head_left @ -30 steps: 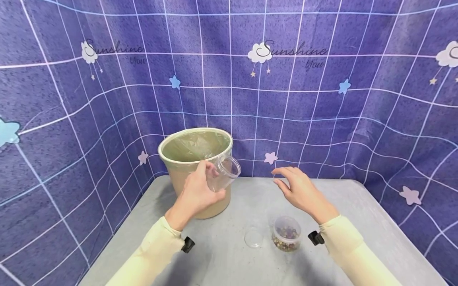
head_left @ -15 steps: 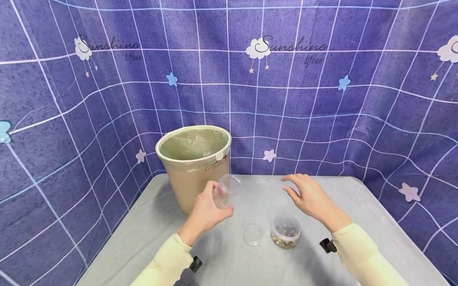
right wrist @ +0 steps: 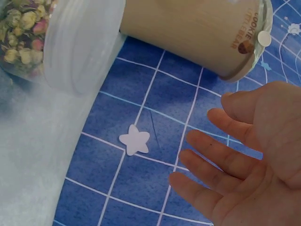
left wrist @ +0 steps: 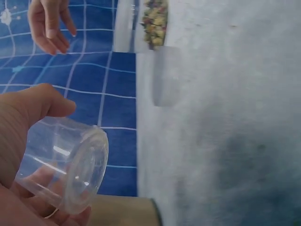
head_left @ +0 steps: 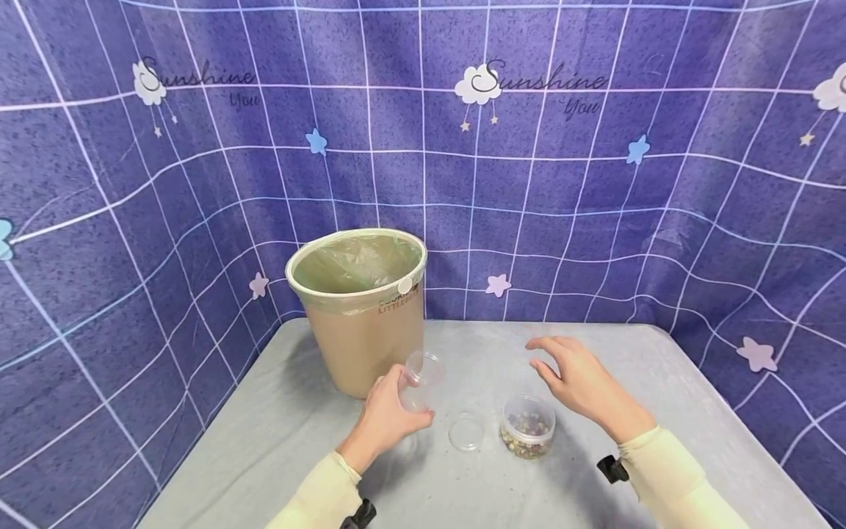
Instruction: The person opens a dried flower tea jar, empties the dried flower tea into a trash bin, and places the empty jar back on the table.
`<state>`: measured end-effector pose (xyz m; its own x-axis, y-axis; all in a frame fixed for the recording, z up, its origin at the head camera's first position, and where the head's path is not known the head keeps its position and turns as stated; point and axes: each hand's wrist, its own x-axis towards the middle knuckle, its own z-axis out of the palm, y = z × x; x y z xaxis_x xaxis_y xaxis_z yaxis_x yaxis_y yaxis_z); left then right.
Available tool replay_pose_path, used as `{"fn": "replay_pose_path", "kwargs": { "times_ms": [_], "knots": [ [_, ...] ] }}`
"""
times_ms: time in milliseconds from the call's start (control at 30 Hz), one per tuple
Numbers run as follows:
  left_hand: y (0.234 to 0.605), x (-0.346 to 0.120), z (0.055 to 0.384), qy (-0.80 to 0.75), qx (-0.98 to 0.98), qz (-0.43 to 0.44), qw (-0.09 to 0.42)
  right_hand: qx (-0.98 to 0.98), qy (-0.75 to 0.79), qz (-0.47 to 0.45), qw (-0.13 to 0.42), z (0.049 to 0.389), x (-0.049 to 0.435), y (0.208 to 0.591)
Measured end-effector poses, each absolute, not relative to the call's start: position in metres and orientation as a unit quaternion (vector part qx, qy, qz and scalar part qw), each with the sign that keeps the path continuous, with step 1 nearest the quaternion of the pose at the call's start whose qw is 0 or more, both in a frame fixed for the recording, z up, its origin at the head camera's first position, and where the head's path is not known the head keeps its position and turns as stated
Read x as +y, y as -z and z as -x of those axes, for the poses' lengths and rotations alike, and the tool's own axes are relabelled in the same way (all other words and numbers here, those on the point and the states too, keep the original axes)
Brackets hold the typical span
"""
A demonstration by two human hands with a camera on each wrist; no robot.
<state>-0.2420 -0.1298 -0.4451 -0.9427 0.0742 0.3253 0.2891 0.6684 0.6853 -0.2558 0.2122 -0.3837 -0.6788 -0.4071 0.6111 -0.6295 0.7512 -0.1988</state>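
Note:
My left hand grips a clear plastic jar between thumb and fingers, tilted in the air in front of the bin. Through its wall in the left wrist view, the clear jar looks empty. To its right, a clear round lid lies on the table. Beside the lid stands another clear jar, partly filled with dried flower buds, yellowish and pink in the right wrist view. Behind and right of that jar hovers my right hand, fingers apart from the thumb, holding nothing.
A tan bin with a pale rim and a plastic liner stands at the back left of the grey table. Small crumbs are scattered near the table's middle. A blue-purple curtain with stars and lines surrounds the table.
My left hand has come down and toward me with the clear jar, away from the bin's rim. My right hand has shifted slightly right and lower. The lid and bud jar stay in place.

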Motion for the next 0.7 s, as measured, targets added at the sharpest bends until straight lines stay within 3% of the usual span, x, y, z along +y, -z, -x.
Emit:
{"fn": "replay_pose_path", "kwargs": {
  "times_ms": [700],
  "knots": [
    [0.488,-0.133,0.239,0.427,-0.889,0.139,0.091,-0.900,-0.208,-0.279,0.263,0.252,0.221,0.403]
  ]
}}
